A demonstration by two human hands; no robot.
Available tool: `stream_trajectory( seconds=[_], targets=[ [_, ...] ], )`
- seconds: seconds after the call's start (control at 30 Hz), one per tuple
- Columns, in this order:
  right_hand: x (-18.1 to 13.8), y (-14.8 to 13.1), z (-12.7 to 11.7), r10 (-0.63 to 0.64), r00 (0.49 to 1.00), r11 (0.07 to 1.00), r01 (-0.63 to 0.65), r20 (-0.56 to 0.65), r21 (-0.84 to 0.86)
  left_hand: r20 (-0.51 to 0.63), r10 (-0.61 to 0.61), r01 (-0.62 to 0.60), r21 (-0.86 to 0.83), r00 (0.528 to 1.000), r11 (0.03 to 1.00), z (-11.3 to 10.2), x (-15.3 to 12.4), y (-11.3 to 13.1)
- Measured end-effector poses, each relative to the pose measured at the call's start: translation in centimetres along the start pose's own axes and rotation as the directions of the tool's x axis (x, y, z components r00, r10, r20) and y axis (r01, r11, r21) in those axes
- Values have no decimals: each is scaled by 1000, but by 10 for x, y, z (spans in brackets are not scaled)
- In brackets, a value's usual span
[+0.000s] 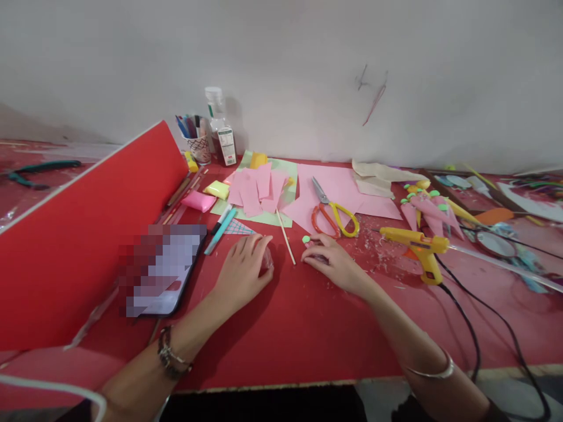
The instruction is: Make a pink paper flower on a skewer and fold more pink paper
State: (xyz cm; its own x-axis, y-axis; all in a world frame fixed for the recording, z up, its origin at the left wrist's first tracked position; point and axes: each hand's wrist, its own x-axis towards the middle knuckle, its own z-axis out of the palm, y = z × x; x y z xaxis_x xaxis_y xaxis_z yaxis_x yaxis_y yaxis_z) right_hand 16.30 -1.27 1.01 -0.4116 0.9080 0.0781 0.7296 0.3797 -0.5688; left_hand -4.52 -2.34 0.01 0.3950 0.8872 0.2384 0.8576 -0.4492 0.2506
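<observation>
My left hand (241,271) rests on the red table (308,328), fingers curled over a small clear object (267,261) that I cannot name. My right hand (335,262) lies to its right, fingertips pinched together near a small green dot (306,239) on the table. A thin wooden stick (285,237) lies between the two hands. Just beyond my right hand lie scissors (331,213) with orange and yellow handles on pink paper (343,193).
A phone (163,269) lies left of my left hand, beside a leaning red board (88,234). A yellow glue gun (417,249) with a black cord stands at the right. Pink paper pieces (257,189), markers (221,228), a pen cup (197,140), a bottle (221,129) and pink cones (428,211) crowd the back.
</observation>
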Motion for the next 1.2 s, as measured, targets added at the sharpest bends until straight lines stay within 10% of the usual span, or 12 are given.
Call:
stream_trajectory(
  seconds=[0.6,0.93,1.2],
  targets=[
    [5,-22,7,34,981,882,60,-189,467,-151,158,-187,-203,976,961,-6,-5,22],
    [-1,-37,19,61,928,803,172,-366,570,6,14,-10,-398,1000,917,-2,-5,36],
    [-6,-41,21,-59,931,862,229,-359,453,83,-99,128,-715,992,687,0,-5,43]
  ],
)
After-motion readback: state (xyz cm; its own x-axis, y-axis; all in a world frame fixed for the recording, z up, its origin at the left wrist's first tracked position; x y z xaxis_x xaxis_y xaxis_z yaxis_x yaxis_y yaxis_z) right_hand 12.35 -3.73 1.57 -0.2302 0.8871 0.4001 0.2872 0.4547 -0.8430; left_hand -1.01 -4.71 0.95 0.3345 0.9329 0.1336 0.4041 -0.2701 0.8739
